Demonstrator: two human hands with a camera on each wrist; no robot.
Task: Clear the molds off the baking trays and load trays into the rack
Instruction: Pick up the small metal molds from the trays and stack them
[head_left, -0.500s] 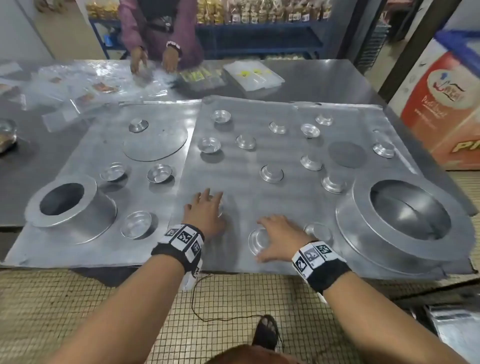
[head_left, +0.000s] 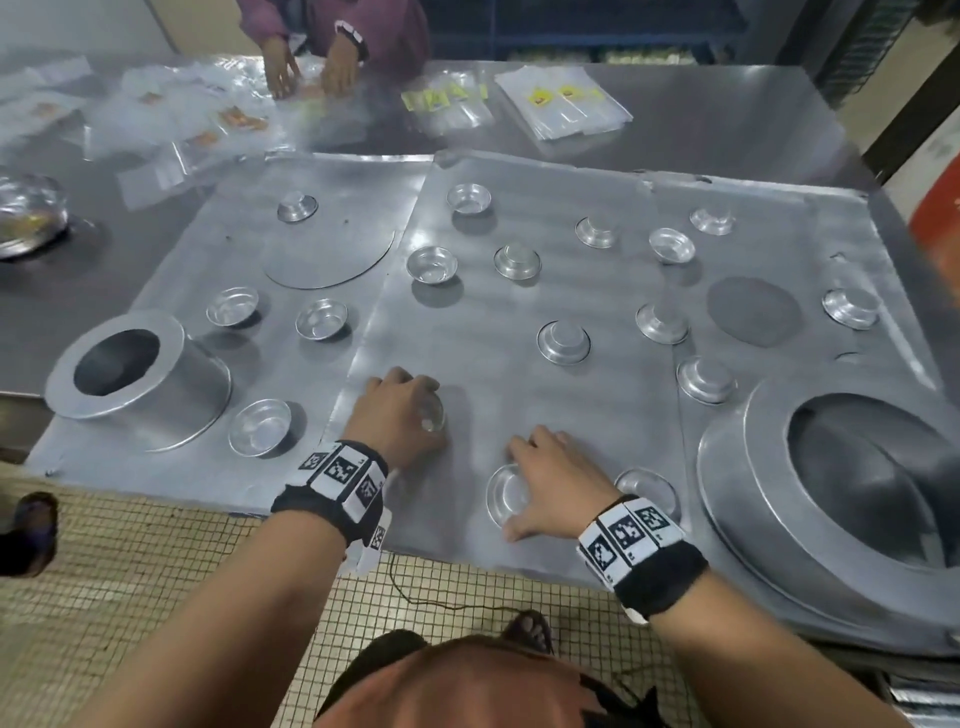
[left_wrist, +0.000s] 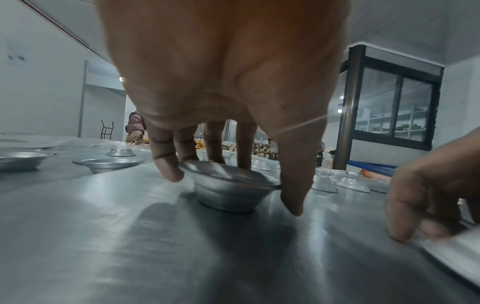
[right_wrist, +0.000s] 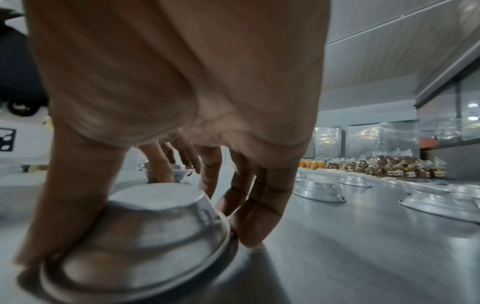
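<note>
Though dull, round aluminium molds (head_left: 563, 340)

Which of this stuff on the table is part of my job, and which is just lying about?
Job:
- small molds, including those under the left hand and right hand
- large ring molds
- baking trays

Lying about:
- plastic packets
- metal bowl

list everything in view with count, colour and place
small moulds: about seventeen, silver, scattered over the trays, some upside down
baking trays: three, grey, side by side on the table
large ring moulds: two, silver, near left and near right
flat discs: two, grey, on the trays
plastic bags: many, clear, far side of the table
second person: one, purple sleeves, far side
left hand: grips an upright mould
right hand: grips an inverted mould
</note>
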